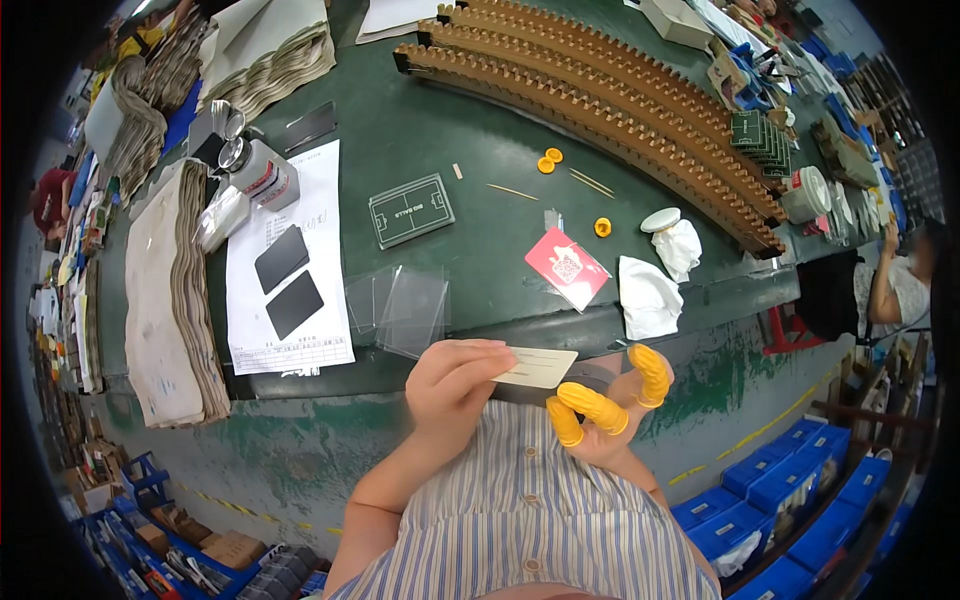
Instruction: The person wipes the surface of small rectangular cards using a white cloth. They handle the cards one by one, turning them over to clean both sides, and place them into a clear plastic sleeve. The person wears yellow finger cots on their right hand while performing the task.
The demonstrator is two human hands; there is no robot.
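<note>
My left hand (pixel 455 385) pinches the left end of a thin cream card (pixel 540 367) with dark lines, just past the table's near edge. Close by on the right is my right hand (pixel 608 412), with yellow finger cots on several fingers. Those fingers are apart and bent, one raised, and I see nothing held in them. Beyond the hands lie clear plastic sleeves (pixel 415 305), a red-and-white card (pixel 567 268) and a crumpled white cloth (pixel 650 297). Farther off rests a dark green flat box (pixel 411 211) with white lines.
Long slotted wooden racks (pixel 600 105) cross the far right. Loose yellow finger cots (pixel 602 228) and thin wooden sticks (pixel 592 181) lie nearer. At left, black cards (pixel 295 305) and a bottle (pixel 265 175) are on a printed sheet (pixel 300 350), beside stacked worn sheets (pixel 165 300).
</note>
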